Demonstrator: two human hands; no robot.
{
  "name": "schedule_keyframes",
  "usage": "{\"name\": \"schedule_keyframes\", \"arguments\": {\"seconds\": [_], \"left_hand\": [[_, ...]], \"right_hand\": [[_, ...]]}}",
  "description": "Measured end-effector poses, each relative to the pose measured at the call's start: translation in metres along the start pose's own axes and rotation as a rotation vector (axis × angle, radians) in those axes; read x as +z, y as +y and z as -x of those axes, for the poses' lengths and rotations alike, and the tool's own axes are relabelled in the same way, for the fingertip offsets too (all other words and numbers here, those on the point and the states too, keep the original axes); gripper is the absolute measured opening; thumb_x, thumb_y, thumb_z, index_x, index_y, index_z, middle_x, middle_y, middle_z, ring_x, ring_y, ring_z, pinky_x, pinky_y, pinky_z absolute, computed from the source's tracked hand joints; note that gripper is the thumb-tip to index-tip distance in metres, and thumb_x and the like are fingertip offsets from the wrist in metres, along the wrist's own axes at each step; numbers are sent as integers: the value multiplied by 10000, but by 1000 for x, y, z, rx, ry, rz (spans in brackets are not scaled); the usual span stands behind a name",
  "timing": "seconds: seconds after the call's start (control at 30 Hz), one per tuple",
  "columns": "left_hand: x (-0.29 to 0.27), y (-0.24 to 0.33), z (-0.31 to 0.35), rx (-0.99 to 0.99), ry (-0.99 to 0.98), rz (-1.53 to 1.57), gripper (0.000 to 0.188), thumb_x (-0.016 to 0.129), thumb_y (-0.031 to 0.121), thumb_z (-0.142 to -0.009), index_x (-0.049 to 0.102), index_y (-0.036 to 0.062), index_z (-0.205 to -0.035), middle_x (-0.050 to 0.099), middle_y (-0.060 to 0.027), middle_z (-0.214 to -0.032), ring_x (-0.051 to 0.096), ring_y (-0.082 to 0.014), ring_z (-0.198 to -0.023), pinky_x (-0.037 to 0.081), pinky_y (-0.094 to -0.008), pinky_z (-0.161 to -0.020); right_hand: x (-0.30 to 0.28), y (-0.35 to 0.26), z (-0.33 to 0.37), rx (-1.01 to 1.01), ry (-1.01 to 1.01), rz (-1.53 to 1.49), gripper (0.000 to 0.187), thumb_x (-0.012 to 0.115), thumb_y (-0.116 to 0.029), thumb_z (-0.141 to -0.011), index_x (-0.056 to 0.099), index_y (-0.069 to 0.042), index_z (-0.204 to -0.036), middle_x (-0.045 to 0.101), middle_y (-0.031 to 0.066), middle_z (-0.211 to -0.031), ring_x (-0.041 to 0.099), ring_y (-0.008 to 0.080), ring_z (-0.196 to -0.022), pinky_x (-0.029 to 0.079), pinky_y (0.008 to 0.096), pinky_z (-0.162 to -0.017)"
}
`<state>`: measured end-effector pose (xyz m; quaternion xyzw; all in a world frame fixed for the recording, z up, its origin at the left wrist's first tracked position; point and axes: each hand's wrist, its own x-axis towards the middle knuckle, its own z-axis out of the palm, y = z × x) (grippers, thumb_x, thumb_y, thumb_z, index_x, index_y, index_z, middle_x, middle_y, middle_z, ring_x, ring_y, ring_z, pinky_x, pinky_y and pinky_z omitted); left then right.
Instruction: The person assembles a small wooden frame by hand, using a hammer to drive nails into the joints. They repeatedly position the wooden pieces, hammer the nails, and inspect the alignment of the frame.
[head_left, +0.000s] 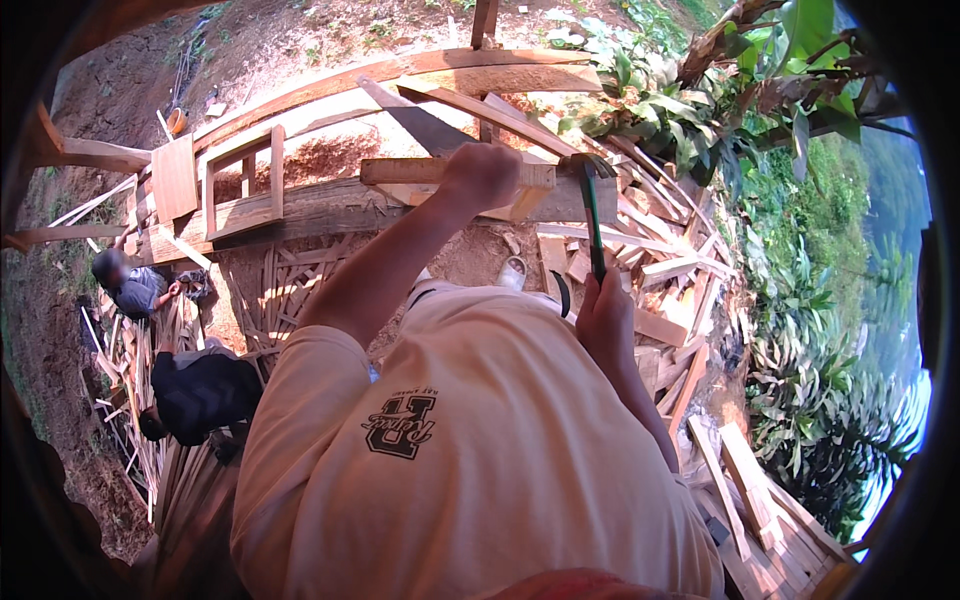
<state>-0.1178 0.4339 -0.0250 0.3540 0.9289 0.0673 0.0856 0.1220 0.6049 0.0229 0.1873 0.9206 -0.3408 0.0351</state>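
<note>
My left hand (482,175) is closed in a fist over a short wooden piece (400,172) on the beam; what its fingers hold, if anything, is hidden. Just beyond it lies a hand saw (428,125), its blade pointing to the far left and its handle end out of sight behind my hand. In my right hand (605,305), wrapped round the lower handle, is a hammer (592,215) with a green and dark shaft. The hammer's head is up beside the right end of the wooden piece.
A thick beam (320,208) runs across in front of me, with a rectangular wooden frame (243,185) leaning at its left. Scrap wood (690,265) is heaped to the right. Two people (205,395) crouch at the left among thin strips. Leafy plants (800,400) border the right.
</note>
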Motion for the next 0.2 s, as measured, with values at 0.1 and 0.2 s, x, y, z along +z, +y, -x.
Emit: {"name": "schedule_keyframes", "arguments": {"seconds": [0.1,0.2], "left_hand": [[6,1,4,-15,-21,15,146,741,198,-826,762,69,-892,772,-163,-849,789,-338,-835,638,-473,-743],[4,2,-1,15,-9,1,152,732,197,-819,786,76,-895,784,-170,-862,795,-340,-812,648,-466,-742]], "right_hand": [[-18,-9,2,-136,270,-131,112,532,-105,-1093,497,2,-1097,617,209,-775,630,457,-668,464,520,-596],[-25,12,-7,-70,373,-243,109,571,-164,-1110,555,-57,-1090,582,36,-681,538,210,-521,435,350,-505]]}}
